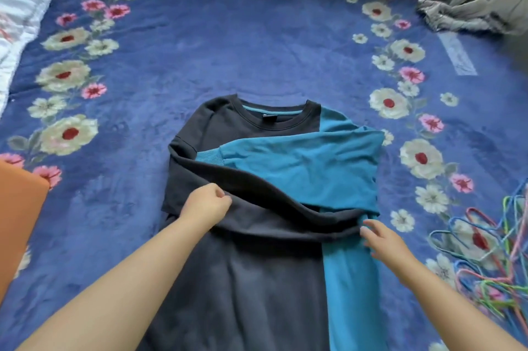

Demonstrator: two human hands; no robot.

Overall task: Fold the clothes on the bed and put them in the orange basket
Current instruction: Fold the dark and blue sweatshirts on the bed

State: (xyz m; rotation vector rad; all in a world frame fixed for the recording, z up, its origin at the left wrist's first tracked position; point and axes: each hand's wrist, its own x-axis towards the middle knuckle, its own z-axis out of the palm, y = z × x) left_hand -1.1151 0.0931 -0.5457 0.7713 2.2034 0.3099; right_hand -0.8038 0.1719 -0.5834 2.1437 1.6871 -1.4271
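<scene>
The left hand pinches the dark sleeve across the sweatshirt; the right hand, fingers loose, touches its blue side. Tugging could bunch the fold.

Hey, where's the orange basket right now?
The orange basket sits at the far left edge of the head view, on the blue floral blanket, left of the dark and teal sweatshirt.
</scene>
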